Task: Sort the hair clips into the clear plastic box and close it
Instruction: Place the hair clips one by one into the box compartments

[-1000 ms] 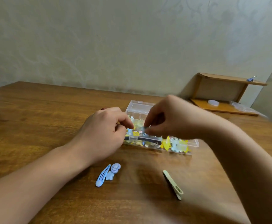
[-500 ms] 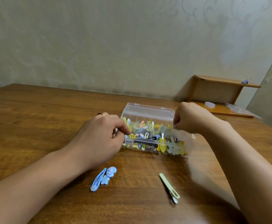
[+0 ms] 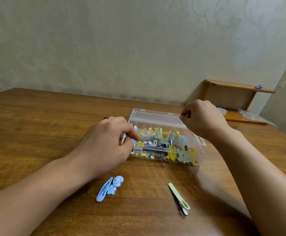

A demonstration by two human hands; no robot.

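Now my right hand (image 3: 202,119) has risen, pinching the clear plastic lid (image 3: 156,117); my left hand (image 3: 105,147) grips the box (image 3: 164,150) at frame centre.

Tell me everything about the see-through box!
The clear plastic box is a rectangular, see-through case standing on the wooden table. Its hinged lid is up at the back. Inside lies a jumble of colourful hair clips. The left hand pinches its left end; the right hand pinches the lid's right corner.
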